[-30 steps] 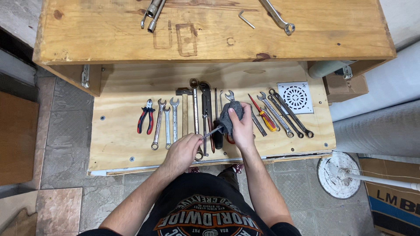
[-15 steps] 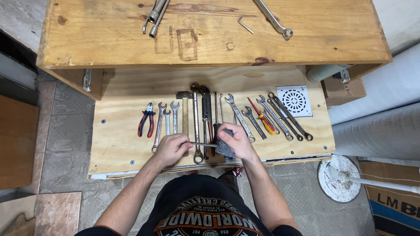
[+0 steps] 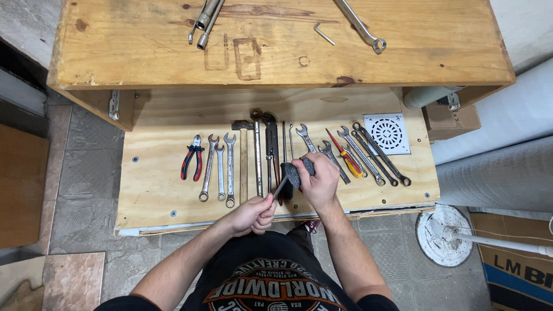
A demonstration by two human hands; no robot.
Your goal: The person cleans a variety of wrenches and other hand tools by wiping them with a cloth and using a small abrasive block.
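2 hands | L hand (image 3: 253, 214) gripping thin tool (image 3: 280, 187) end | R hand (image 3: 318, 178) clenching dark cloth (image 3: 292, 171) on it

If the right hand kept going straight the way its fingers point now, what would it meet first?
The right hand, wrapped round a dark cloth on a slim metal tool, points up-left. Likely first: the dark pliers lying on the plywood board, though its height above them is unclear.

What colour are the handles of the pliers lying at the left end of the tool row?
Red and black, on the pliers; the head view shows them clearly.
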